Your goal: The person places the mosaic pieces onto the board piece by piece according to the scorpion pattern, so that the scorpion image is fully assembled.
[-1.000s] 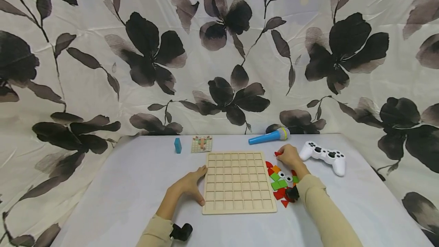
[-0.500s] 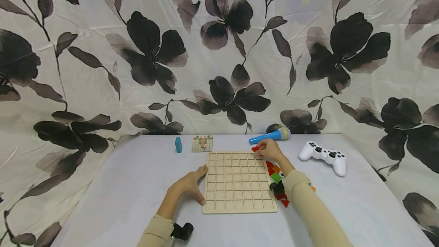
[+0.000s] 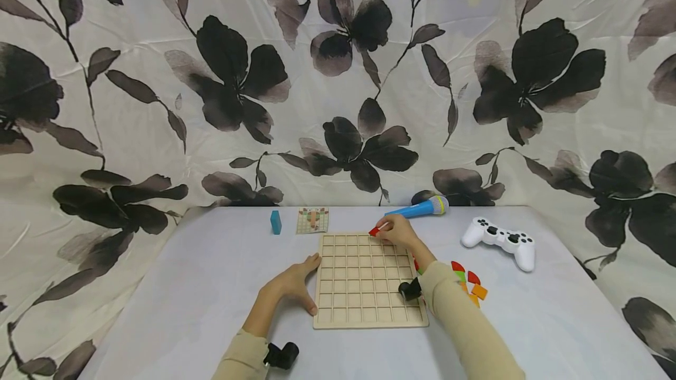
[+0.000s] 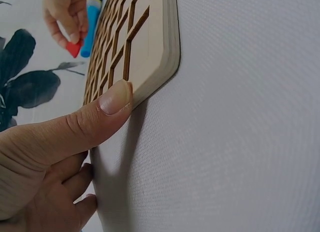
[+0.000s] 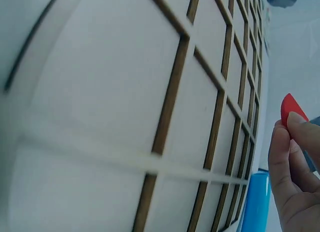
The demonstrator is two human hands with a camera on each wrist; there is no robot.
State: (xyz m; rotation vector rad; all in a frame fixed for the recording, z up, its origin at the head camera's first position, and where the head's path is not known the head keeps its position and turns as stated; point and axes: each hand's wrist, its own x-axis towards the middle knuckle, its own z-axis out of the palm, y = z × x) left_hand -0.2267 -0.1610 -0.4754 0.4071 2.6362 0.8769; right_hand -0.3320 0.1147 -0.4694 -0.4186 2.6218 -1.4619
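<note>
Pinched by the right hand point(image 3: 398, 232) was a flat red piece point(image 3: 374, 231); nothing was seen placed in the square wooden board point(image 3: 354, 286), coloured pieces point(image 3: 479, 291) being left at right.

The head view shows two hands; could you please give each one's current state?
Left hand: open, touching the edge of the square pale wooden grid board.
Right hand: closed, pinching a small red curved-edged piece.
</note>
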